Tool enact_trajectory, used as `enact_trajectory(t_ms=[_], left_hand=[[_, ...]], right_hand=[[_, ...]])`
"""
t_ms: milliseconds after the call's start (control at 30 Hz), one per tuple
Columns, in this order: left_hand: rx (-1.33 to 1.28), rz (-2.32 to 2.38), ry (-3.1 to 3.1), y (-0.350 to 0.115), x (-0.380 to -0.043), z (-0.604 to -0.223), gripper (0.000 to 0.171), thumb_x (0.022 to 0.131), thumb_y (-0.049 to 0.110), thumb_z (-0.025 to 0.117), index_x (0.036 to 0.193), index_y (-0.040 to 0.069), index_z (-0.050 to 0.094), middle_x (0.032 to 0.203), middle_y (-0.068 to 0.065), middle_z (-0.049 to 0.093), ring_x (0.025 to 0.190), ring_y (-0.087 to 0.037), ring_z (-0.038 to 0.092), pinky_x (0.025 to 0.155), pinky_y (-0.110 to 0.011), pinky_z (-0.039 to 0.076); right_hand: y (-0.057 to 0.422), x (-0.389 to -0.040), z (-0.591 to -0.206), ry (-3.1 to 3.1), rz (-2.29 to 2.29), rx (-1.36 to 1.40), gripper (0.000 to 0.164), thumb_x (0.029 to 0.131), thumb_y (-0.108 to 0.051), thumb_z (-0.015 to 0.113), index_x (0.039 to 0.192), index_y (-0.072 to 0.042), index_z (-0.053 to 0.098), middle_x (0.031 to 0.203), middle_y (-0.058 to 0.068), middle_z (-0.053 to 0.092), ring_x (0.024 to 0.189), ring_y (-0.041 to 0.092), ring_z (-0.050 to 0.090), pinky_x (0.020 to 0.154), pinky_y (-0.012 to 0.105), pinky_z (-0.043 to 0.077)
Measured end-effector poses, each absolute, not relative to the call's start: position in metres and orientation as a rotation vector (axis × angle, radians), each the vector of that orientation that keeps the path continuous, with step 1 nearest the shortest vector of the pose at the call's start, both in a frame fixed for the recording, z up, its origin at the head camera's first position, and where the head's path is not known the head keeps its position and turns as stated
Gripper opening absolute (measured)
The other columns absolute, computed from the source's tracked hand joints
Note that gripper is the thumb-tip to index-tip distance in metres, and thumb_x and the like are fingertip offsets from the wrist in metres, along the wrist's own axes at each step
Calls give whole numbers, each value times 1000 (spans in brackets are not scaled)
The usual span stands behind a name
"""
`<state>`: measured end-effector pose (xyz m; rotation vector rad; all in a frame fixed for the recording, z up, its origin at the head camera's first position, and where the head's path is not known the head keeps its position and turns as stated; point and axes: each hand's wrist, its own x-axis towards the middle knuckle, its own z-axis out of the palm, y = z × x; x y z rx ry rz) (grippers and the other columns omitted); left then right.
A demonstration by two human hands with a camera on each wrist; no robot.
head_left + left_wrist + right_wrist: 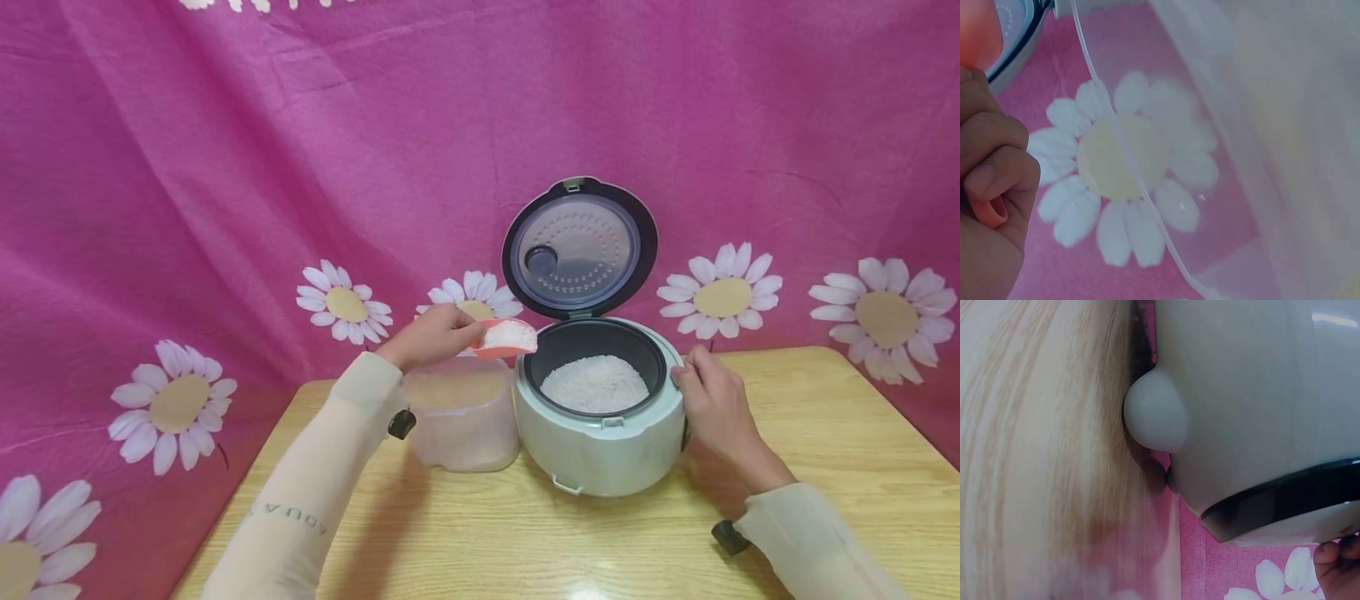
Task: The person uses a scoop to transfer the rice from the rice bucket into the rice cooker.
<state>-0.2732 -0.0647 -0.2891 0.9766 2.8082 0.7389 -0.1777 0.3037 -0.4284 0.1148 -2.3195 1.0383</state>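
Note:
My left hand [438, 335] pinches the handle of a coral-red scoop [510, 350] heaped with white rice. The scoop's tip reaches the left rim of the open rice cooker [600, 462]. Inside the cooker's dark inner pot [551, 354] lies a mound of white rice [596, 383]. My right hand [712, 396] grips the cooker's right side near the rim, fingers curled. In the left wrist view, the fingers [997, 150] curl round the scoop's handle. Only fingertips [1329, 553] of the right hand show in the right wrist view, at the cooker's edge.
A translucent pinkish plastic container [465, 425] stands left of the cooker, below my left forearm. The cooker's lid [581, 250] is raised at the back. All stand on a wood-grain table [510, 550], with a magenta daisy-print cloth [375, 167] behind.

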Motion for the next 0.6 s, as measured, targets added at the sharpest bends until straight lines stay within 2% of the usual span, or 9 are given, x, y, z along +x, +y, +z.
enact_trajectory(t_ms=[100, 200, 333, 433, 600], left_hand=[[1014, 727, 2819, -54, -272, -290, 39, 98, 24, 52, 70, 5, 70, 63, 5, 39, 58, -11, 34, 55, -24, 28], [1100, 705, 2829, -44, -272, -293, 41, 98, 22, 52, 60, 9, 60, 66, 5, 42, 62, -10, 38, 57, -22, 31], [1220, 626, 2862, -32, -272, -299, 45, 98, 21, 53, 54, 16, 49, 61, 6, 39, 59, -9, 37, 56, -21, 29], [1249, 586, 2874, -25, -271, -303, 43, 99, 22, 52, 56, 17, 49, 56, 8, 38, 54, -7, 35, 54, -21, 27], [1187, 611, 2886, -15, -269, -309, 40, 100, 24, 51, 61, 16, 54, 58, 8, 46, 55, -7, 40, 55, -20, 32]], right_hand=[[304, -178, -429, -2313, 1039, 119, 20, 103, -20, 47, 87, -9, 49, 76, 2, 43, 73, 8, 41, 62, 26, 33], [304, -179, -429, -2304, 1033, 120, 20, 103, -20, 48, 86, -9, 49, 76, 2, 43, 72, 8, 41, 62, 26, 33], [305, -180, -430, -2305, 1028, 117, 20, 103, -20, 48, 86, -9, 49, 76, 2, 43, 73, 8, 40, 62, 27, 33], [304, -179, -430, -2312, 1030, 115, 20, 103, -20, 48, 86, -9, 49, 76, 2, 43, 73, 8, 41, 62, 27, 33], [304, -178, -429, -2320, 1036, 114, 20, 103, -21, 47, 87, -9, 48, 77, 3, 43, 74, 9, 41, 62, 26, 34]])
